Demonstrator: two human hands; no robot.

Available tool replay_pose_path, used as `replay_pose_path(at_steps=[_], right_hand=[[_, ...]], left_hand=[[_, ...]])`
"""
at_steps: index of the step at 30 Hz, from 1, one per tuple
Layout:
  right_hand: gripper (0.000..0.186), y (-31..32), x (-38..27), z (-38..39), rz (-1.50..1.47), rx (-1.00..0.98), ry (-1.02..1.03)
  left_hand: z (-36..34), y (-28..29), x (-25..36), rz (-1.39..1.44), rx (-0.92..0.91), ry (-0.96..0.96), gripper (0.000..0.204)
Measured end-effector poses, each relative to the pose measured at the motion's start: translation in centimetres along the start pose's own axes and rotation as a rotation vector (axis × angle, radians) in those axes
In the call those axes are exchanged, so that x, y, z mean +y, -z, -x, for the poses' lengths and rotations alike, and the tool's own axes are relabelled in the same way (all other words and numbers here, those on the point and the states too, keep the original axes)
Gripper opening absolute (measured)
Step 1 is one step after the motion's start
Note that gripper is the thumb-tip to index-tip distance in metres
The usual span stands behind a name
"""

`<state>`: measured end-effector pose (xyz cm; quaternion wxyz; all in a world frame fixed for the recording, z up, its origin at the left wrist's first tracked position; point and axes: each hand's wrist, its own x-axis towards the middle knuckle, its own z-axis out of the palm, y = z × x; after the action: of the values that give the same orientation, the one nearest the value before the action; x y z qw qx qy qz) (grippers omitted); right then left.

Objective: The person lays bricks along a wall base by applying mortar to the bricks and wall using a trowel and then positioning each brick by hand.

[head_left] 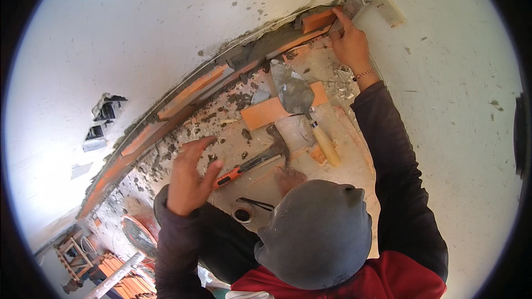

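My right hand [352,47] is at the far corner, its fingers on a short orange clay tile piece [318,20] set in grey mortar [266,47] along the wall base. My left hand [191,177] hovers over the floor with fingers spread, holding nothing. Close to it lies a hammer [238,170] with an orange and black handle. A trowel [327,147] with a pale yellow handle lies farther right, grey mortar on its blade. Beneath the blade is a loose orange tile [261,114]. A grey cap [318,235] hides the lower middle.
A thin string [235,46] runs along the wall above a row of orange tile strips [197,88]. Mortar crumbs litter the floor. A round white object [243,211] with a dark centre and black strap lies near the cap. Stacked orange tiles [130,279] stand lower left, beside a bucket [138,235].
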<state>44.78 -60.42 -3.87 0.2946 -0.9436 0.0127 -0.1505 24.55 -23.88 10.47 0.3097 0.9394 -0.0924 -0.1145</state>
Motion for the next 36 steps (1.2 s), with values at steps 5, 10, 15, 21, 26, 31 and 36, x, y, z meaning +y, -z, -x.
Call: replay_pose_path(at_steps=[5,10,15,21,26,31,36], right_hand=[[0.058,-0.1,-0.8,-0.5,0.126,-0.056,0.047],[0.061,-0.1,-0.5,-0.2,0.169,-0.04,0.11],[0.058,0.5,-0.8,0.0,0.109,-0.09,0.071],[0.029,1.8,-1.3,5.9,0.107,-0.29,0.076],[0.021,2.9,-2.0,15.3,-0.196,-0.839,-0.171],[0.039,3.5,-4.1,18.9,-0.181,-0.84,-0.201],[0.032,2.5,-3.4,20.0,-0.182,-0.62,-0.149]], left_hand=[[4.8,3.1,-3.5,-0.128,0.091,0.193,0.039],[9.6,5.0,-7.3,-0.139,0.131,0.384,0.039],[15.4,5.2,-12.2,0.244,0.246,0.589,0.042],[22.6,2.8,-16.3,0.91,0.429,0.794,0.062],[28.1,0.8,-17.3,1.131,0.771,0.947,0.062],[28.3,1.3,-13.4,1.285,0.863,0.984,0.057],[34.6,0.0,-13.7,0.918,1.098,1.083,0.05]])
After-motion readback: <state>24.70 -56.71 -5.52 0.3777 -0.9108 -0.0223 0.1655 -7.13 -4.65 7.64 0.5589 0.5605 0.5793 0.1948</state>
